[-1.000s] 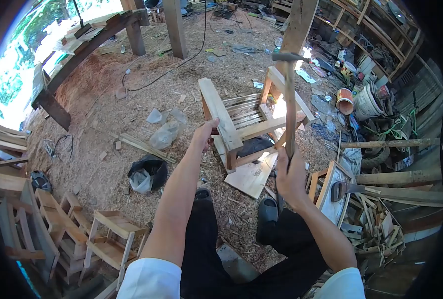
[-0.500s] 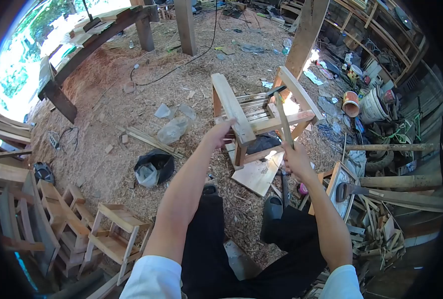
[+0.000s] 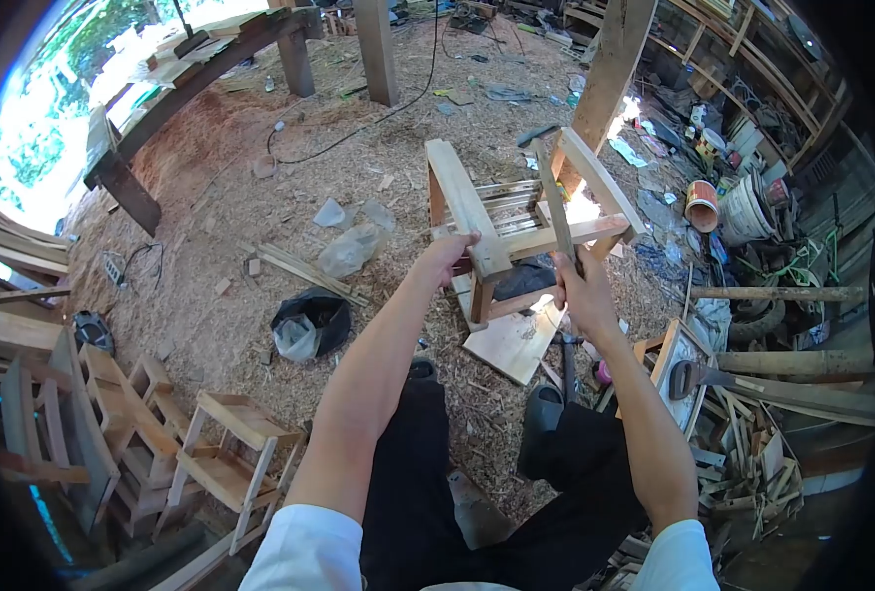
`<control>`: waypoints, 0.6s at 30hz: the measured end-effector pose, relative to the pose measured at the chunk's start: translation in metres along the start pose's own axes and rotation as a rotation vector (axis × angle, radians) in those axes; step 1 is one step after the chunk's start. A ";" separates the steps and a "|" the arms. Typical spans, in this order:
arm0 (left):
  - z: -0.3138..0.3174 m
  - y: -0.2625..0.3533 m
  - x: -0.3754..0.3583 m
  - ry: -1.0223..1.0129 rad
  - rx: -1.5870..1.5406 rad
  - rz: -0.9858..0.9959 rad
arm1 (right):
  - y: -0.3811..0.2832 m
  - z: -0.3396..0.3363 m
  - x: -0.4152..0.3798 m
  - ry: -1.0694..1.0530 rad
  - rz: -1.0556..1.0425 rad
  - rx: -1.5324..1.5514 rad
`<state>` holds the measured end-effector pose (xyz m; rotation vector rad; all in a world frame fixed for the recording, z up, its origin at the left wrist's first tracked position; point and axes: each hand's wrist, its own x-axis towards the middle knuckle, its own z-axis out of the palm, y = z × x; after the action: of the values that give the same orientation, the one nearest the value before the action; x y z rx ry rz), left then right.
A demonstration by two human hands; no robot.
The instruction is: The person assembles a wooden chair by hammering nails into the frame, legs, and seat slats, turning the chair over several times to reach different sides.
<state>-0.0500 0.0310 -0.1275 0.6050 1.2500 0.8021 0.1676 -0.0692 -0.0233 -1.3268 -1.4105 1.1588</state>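
A small stool-like wooden frame [image 3: 469,212] with pale rails and slats lies tilted on the shavings in front of me. My left hand [image 3: 445,258] is closed around the near end of its left rail, thumb on top and the other fingers partly hidden below. In my right hand [image 3: 587,295] is a hammer [image 3: 555,202], gripped low on its wooden handle. The dark hammer head points away from me, above the frame's right half. Under the near end of the frame lies a flat pale board [image 3: 519,345].
Black and clear plastic bags [image 3: 311,325] and thin sticks lie left of the frame. Unfinished wooden frames [image 3: 230,443] stand lower left. A handsaw [image 3: 681,379], offcuts [image 3: 752,443] and buckets [image 3: 743,212] are at right. A wooden post [image 3: 610,74] rises behind the frame.
The hammer head has moved up and away from me, over the frame. My left hand has shifted its hold, the thumb now on top of the rail. The frame stays in nearly the same place.
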 end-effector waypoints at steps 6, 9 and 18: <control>-0.033 -0.002 -0.020 0.098 0.073 0.129 | -0.015 0.037 -0.004 0.059 -0.124 0.081; -0.069 -0.004 -0.049 0.153 0.108 0.187 | -0.016 0.071 0.010 -0.044 -0.004 0.050; -0.242 -0.040 -0.101 0.510 0.546 0.104 | 0.003 0.226 0.017 -0.217 0.028 -0.036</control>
<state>-0.2894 -0.0805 -0.1544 0.9446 1.9480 0.7225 -0.0534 -0.0681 -0.0720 -1.2794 -1.5780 1.3342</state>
